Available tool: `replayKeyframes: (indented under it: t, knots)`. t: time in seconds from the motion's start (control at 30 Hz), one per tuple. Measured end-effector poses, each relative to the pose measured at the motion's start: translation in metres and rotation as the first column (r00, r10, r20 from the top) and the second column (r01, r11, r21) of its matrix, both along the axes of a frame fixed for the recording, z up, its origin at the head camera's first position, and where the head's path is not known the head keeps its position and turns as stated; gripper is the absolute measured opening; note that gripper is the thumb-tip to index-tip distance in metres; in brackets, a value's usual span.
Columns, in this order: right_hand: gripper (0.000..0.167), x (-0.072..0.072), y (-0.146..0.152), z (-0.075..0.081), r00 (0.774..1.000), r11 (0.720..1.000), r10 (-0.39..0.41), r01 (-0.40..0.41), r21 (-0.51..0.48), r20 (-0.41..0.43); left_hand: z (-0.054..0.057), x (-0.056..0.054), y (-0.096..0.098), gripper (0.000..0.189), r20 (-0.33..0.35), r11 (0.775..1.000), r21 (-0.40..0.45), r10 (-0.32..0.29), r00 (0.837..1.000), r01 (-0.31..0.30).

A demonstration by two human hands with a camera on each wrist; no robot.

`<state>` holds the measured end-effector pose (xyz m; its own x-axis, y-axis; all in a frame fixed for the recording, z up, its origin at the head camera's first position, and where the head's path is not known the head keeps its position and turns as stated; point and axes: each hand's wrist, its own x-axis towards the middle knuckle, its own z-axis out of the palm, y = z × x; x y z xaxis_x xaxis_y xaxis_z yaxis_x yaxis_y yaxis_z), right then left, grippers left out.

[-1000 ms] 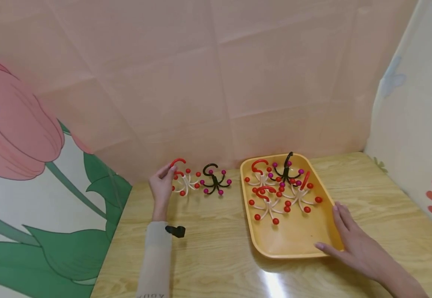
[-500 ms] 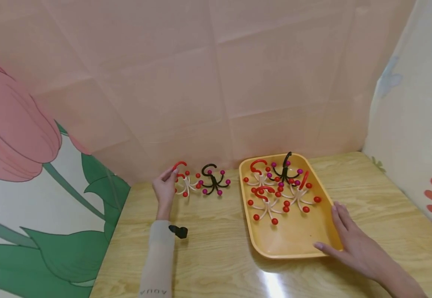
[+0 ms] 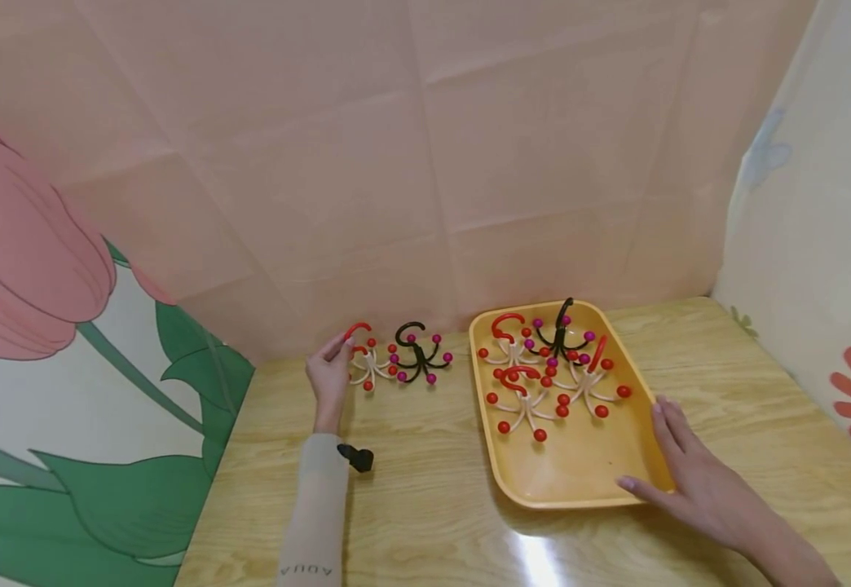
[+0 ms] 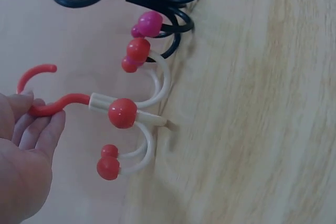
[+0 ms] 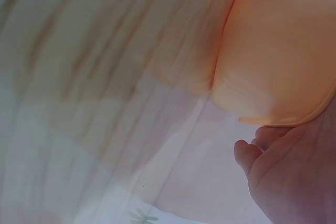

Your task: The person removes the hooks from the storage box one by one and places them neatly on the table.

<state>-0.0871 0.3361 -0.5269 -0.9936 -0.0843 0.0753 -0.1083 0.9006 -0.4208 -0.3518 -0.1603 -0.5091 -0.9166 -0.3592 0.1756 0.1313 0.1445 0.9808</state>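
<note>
At the table's back left, my left hand (image 3: 328, 373) pinches the red hook of a white multi-arm hanger (image 3: 371, 366) with red ball tips. That hanger stands upright, its arms down at the table, as the left wrist view shows. Right beside it stands a black hanger (image 3: 420, 359) with magenta balls, and their ball tips overlap in the left wrist view. My right hand (image 3: 707, 477) rests against the near right corner of an orange tray (image 3: 579, 481), fingers straight along the outer side and thumb over the rim.
Inside the tray, several more hangers lie toward the back: white ones with red hooks (image 3: 528, 403) and a black one (image 3: 561, 336). A pink sheet (image 3: 308, 163) hangs right behind the wooden table (image 3: 411, 473). Printed sheets stand at both sides.
My left hand has shifted slightly right with the white hanger, bringing it closer to the black one. My right hand stays at the tray.
</note>
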Motion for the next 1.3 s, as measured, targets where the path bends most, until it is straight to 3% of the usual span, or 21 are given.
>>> replayKeyframes:
  t: [0.47, 1.0, 1.3]
  knots:
    - [0.117, 0.003, -0.001, -0.002, 0.999, 1.000, 0.002, -0.002, 0.012, -0.033, -0.003, 0.000, -0.002, 0.025, -0.029, 0.999, 0.038, -0.036, 0.999, 0.038]
    - [0.117, 0.003, 0.000, -0.007, 0.995, 0.999, 0.022, -0.018, 0.043, -0.093, -0.004, 0.002, -0.004, 0.028, -0.008, 0.999, -0.035, -0.041, 0.999, 0.041]
    - [0.117, 0.002, 0.000, -0.006, 0.997, 0.999, 0.017, -0.013, 0.046, -0.081, 0.008, 0.008, -0.005, 0.035, -0.005, 0.995, -0.074, -0.072, 0.997, 0.071]
